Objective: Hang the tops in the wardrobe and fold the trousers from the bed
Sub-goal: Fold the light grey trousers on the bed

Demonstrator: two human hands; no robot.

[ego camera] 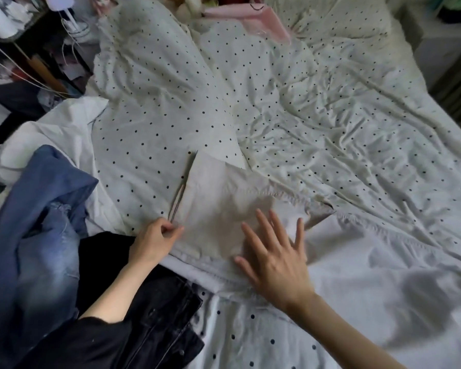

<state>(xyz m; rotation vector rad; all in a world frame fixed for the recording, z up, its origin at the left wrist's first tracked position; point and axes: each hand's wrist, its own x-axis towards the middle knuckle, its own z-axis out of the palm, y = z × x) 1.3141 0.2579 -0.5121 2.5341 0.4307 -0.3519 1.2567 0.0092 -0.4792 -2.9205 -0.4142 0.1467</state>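
Observation:
A pale beige pair of trousers (218,198) lies folded flat on the polka-dot bedding (304,115) near the bed's front. My left hand (157,239) pinches the garment's left edge near its lower corner. My right hand (274,259) rests flat on its lower right part, fingers spread and straight. Blue jeans (35,227) are heaped at the left. Beside them, under my left forearm, lies a black denim garment (157,310). A white garment (53,129) is crumpled behind the jeans.
A pink hanger or pink item (258,20) lies at the bed's far end. A cluttered stand with cables (32,57) is at the far left. A grey wall or cabinet (450,62) borders the bed on the right.

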